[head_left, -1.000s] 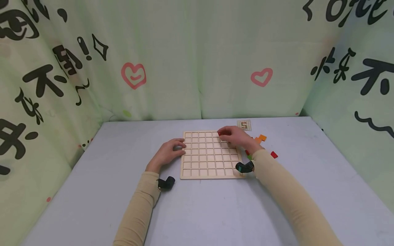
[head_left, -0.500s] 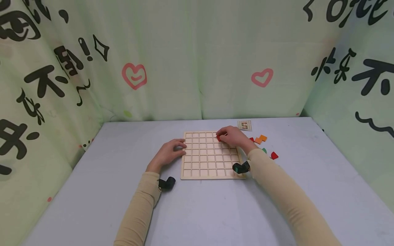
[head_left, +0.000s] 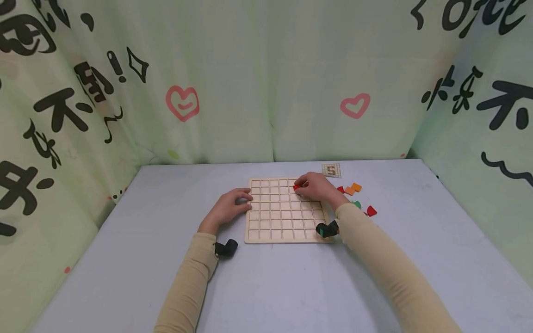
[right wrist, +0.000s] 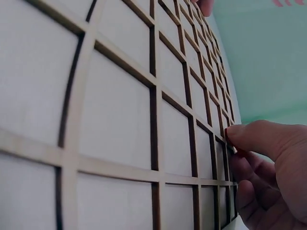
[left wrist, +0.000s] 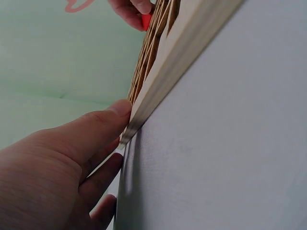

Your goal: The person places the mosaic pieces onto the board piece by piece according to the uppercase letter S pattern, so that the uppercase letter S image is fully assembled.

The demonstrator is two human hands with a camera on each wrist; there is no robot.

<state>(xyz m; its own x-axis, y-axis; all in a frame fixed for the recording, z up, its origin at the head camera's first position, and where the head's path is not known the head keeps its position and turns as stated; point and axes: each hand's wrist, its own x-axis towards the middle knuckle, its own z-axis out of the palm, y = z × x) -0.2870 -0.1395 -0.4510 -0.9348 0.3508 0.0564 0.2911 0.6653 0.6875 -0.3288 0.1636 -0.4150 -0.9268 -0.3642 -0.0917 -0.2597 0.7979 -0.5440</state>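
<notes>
A light wooden board (head_left: 275, 222) with a raised grid of square cells lies on the table. My right hand (head_left: 316, 186) is over its far right part, thumb and fingertips pinching a small red piece (head_left: 296, 188) right at the grid. In the right wrist view that red piece (right wrist: 229, 136) is mostly hidden by the thumb. At the board's left edge rests my left hand (head_left: 228, 206), its fingers relaxed and slightly apart. The left wrist view has the left thumb (left wrist: 117, 111) against the board's side rim (left wrist: 177, 67), holding no piece.
Right of the board lie several loose pieces: orange ones (head_left: 356, 187), a green one (head_left: 357, 204) and red ones (head_left: 371, 211). A small card with a printed grid (head_left: 331, 170) lies behind them near the table's back edge. Curtains (head_left: 266, 92) stand around the table (head_left: 266, 286).
My right hand has shifted slightly left and nearer with the red piece, which now sits lower at the grid. More of the loose pieces show beside the sleeve. The left hand stays put.
</notes>
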